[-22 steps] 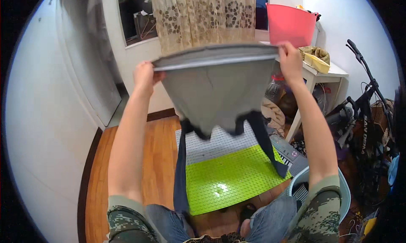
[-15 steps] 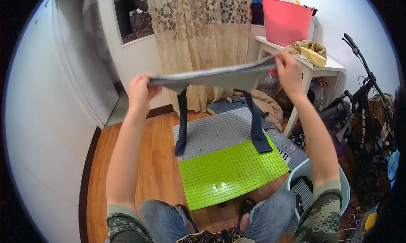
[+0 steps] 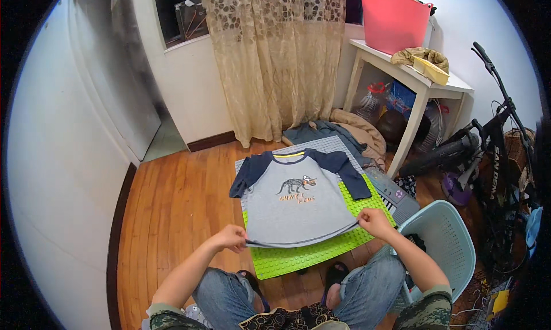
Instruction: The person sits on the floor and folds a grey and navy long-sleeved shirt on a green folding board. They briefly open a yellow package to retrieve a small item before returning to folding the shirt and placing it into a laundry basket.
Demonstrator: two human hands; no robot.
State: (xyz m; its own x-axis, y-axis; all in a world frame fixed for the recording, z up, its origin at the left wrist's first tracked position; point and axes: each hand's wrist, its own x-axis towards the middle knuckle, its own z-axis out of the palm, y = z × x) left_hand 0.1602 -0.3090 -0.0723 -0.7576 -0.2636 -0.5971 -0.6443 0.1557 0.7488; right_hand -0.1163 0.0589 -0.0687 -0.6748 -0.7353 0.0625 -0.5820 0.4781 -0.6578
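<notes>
A grey T-shirt [image 3: 298,212] with dark navy sleeves and a dinosaur skeleton print lies face up, spread over a studded board [image 3: 275,265] that is grey at the far part and lime green at the near part. Its neckline points away from me and its hem is toward me. My left hand [image 3: 231,238] pinches the left corner of the hem. The right corner of the hem is pinched in my right hand [image 3: 374,222]. Between the hands the hem is stretched in a slight curve just over the green part.
At the right, a pale blue laundry basket [image 3: 445,244] holds dark items. Behind it are a keyboard [image 3: 396,198], a bicycle [image 3: 496,152] and a white table [image 3: 422,80] bearing a pink tub [image 3: 393,22]. Bunched cloth [image 3: 367,134] lies beyond the board, below a beige curtain [image 3: 275,60].
The shirt, held up with sleeves dangling, has come down flat onto the board. Both hands have lowered toward me, still pinching the hem.
</notes>
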